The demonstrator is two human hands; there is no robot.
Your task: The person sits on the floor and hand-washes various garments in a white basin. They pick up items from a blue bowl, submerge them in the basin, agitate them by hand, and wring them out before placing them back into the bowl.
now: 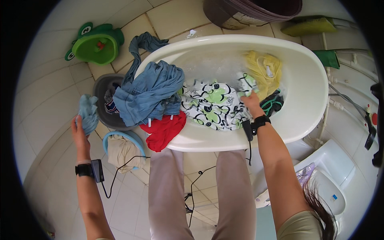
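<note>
On the left, my left hand point(81, 135) is closed on a light blue piece of cloth point(89, 113), held up beside a dark grey basin point(100, 116). My right hand point(251, 103) grips a bunched part of a white garment with a black and green print point(212, 105). That garment lies in the white tub point(244, 39), which has water in its far part. Blue denim clothing point(150, 92) drapes over the tub's left end, with a red garment point(166, 130) under it. Beyond my right hand lie a yellow garment point(264, 72) and a dark cloth with green lines point(273, 105).
Below the basin stands a blue-rimmed bucket point(107, 138) with beige cloth. A green frog-shaped potty point(96, 48) is at the far left, a dark brown bucket point(224, 16) behind the tub. A toilet point(336, 164) and pipes point(327, 76) line the right side.
</note>
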